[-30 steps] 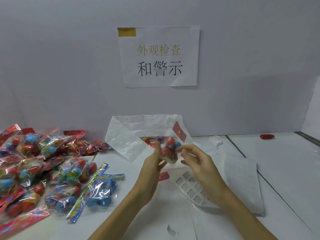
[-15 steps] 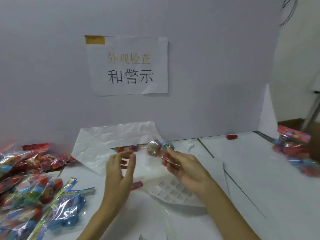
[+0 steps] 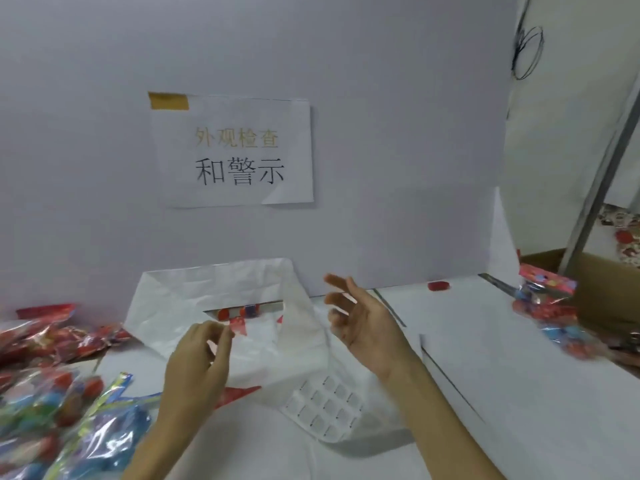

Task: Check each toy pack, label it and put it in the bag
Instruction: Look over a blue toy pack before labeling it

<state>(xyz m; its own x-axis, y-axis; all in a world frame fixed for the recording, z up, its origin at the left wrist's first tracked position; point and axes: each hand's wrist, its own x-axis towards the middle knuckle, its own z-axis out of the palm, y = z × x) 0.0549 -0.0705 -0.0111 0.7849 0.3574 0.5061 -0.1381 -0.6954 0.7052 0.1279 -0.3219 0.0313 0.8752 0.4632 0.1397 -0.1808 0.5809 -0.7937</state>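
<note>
White bag behind both empty, loose-fingered hands, left hand, right hand, label sheet between, toy packs left

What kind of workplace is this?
Probably a toy packing and inspection bench. A printed paper sign is taped to the partition, a heap of toy packs waits at the left, and a label sheet lies by the white bag.

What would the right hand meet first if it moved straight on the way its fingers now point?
Probably nothing close: the right hand is open, its fingers pointing up and left over the white bag, toward the grey wall. Depth is unclear.
</note>
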